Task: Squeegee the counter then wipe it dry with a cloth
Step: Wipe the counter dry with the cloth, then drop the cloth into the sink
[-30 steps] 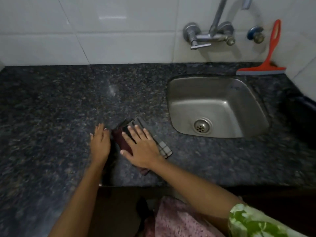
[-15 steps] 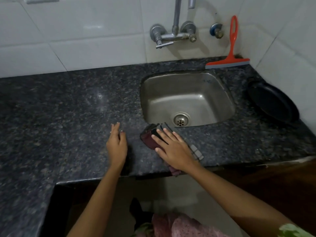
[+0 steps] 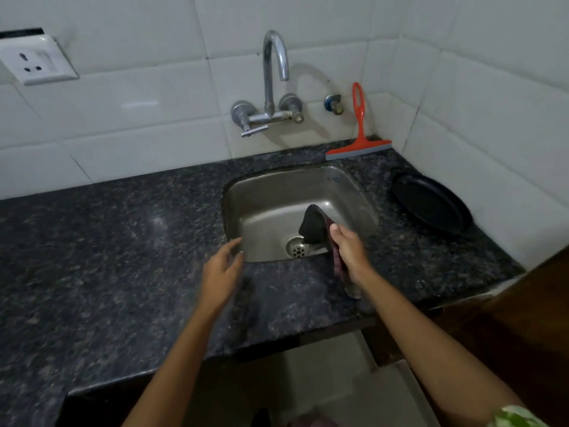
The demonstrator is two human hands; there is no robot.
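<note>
Right hand (image 3: 348, 252) grips the checked cloth (image 3: 315, 228) over the steel sink (image 3: 354, 192). Left hand (image 3: 222, 272) hovers, fingers relaxed, holding nothing. Red squeegee (image 3: 358, 143) leans against wall, set aside. Judgement: squeegeeing done, granite counter (image 3: 107, 257) wiping near complete.

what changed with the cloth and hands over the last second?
The right hand, which had pressed the cloth flat on the counter, now grips it, lifted over the sink. The left hand came off the counter, fingers relaxed. The squeegee has stayed against the wall.
</note>
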